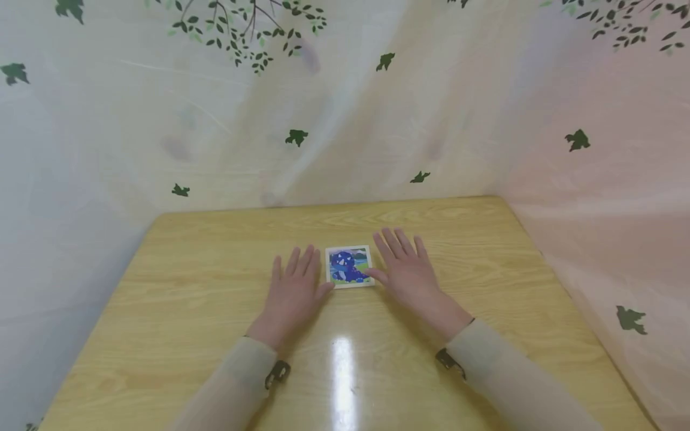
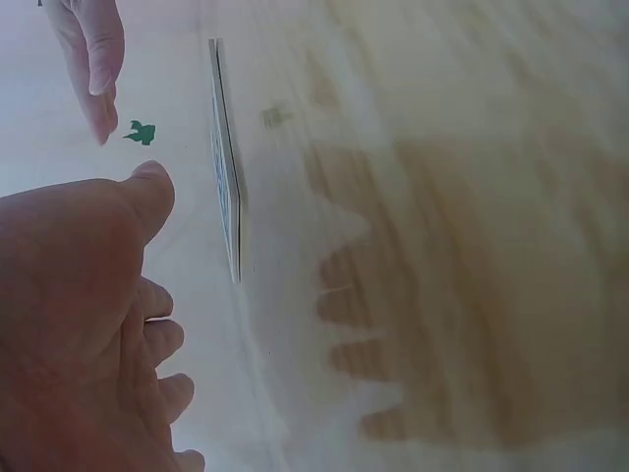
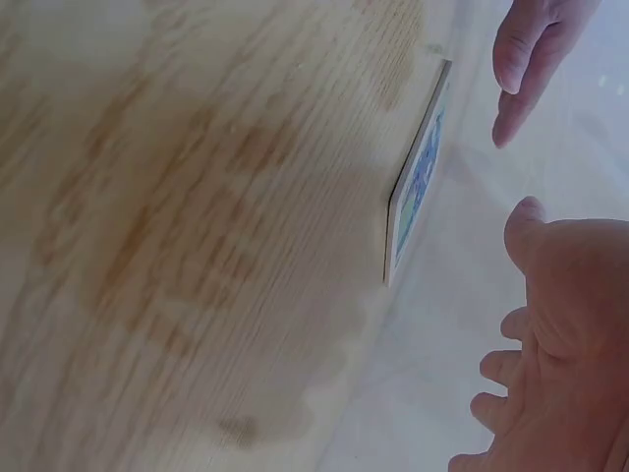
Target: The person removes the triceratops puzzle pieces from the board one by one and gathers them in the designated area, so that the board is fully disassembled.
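Picture card: small square card flat on the table, just below centre of the frame; pale border, blue cartoon animal with white patches, green and light-blue ground behind it. Seen nearly edge-on in both wrist views, a thin piece with a dark line along its side.
Left hand: left of the card, back of hand up, fingers straight and pointing to the top of the frame, thumb out towards the card's lower left corner. Released, nothing grasped.
Right hand: right of the card, fingers straight and fanned, pointing up and left; thumb overlaps the card's right edge in the head view. Released, nothing grasped.
Contact: both wrist views show a gap between thumbs and card; hands held above the table.
Table: light yellow wood grain, white glare at lower centre; finger-shaped dark marks on it in the left wrist view, reflection or shadow, cannot tell which.
Sleeves: pale, left sleeve at lower left, right sleeve at lower right; a small dark device at each cuff.
Backdrop: pale cloth across the upper frame, green bird shapes, leafy branches along the top.
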`<state>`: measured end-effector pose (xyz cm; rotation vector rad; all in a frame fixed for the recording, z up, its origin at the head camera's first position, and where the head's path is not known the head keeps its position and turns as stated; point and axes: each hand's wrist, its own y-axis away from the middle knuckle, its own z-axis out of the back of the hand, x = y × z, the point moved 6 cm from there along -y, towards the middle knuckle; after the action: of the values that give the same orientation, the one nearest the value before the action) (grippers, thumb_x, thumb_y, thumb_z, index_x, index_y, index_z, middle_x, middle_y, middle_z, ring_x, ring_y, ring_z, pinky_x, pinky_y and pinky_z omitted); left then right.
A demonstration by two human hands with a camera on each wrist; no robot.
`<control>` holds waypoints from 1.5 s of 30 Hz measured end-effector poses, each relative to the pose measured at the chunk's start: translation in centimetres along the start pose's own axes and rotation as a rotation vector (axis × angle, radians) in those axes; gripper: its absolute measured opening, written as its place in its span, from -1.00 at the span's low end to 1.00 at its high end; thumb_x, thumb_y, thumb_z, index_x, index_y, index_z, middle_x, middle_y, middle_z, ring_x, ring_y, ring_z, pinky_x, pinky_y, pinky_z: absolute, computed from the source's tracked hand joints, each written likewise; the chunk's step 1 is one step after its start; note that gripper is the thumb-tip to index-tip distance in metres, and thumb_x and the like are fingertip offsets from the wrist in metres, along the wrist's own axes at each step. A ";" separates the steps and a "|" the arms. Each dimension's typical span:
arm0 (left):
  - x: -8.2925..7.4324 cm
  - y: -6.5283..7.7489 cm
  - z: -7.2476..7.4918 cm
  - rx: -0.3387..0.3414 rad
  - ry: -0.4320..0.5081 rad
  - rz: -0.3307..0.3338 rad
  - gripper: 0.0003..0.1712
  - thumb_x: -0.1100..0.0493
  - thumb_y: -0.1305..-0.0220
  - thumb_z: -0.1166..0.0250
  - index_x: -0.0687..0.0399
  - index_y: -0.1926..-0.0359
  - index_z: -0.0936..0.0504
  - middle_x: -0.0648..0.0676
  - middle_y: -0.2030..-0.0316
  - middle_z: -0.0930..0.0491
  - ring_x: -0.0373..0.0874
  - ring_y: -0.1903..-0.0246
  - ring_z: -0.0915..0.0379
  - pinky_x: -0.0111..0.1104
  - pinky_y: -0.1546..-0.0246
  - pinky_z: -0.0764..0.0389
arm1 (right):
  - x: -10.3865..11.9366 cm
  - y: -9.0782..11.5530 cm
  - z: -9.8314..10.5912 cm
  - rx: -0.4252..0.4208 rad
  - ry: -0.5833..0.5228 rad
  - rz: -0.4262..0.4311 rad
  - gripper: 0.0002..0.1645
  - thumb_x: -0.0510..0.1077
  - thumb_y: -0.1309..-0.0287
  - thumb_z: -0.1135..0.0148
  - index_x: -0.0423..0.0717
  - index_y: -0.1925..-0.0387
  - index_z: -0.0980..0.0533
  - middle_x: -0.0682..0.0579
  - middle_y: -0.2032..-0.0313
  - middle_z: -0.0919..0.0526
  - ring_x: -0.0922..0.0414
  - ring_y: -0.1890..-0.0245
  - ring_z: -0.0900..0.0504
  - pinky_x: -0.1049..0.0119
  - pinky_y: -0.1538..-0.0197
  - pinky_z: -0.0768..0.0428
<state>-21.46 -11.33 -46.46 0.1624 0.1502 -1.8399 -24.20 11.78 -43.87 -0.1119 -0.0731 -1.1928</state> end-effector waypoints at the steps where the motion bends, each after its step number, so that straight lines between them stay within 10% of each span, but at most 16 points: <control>1: 0.0 -0.1 -0.1 0.000 0.010 -0.002 -0.05 -0.37 -0.72 0.03 0.08 -0.79 -0.01 0.13 -0.77 0.11 0.23 -0.74 0.26 0.29 -0.68 0.30 | 0.1 -0.1 -0.1 0.002 0.001 0.001 0.04 0.40 -0.65 -0.05 -0.02 -0.80 0.01 -0.13 -0.77 0.04 -0.18 -0.76 0.12 -0.29 -0.72 0.23; 35: 0.1 -1.3 -2.4 0.092 0.077 -0.073 -0.05 -0.39 -0.72 0.05 0.09 -0.79 -0.05 0.15 -0.77 0.06 0.27 -0.73 0.21 0.34 -0.65 0.24 | 3.4 -4.6 -2.4 0.077 -0.053 0.133 -0.04 0.35 -0.66 -0.07 0.00 -0.79 -0.07 -0.12 -0.69 -0.23 -0.12 -0.71 -0.15 -0.23 -0.72 -0.01; 45: 0.2 -1.4 -2.0 0.096 0.093 -0.078 -0.11 -0.30 -0.72 -0.04 0.11 -0.76 -0.14 0.14 -0.75 -0.02 0.26 -0.72 0.15 0.36 -0.65 0.22 | 4.3 -6.2 -2.7 0.045 -0.206 0.178 -0.22 0.12 -0.60 -0.31 -0.16 -0.62 -0.39 -0.21 -0.51 -0.51 -0.20 -0.53 -0.46 -0.17 -0.62 -0.33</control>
<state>-22.76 -10.74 -48.46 0.3134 0.1354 -1.9188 -28.37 5.26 -45.78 -0.1981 -0.2656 -0.9986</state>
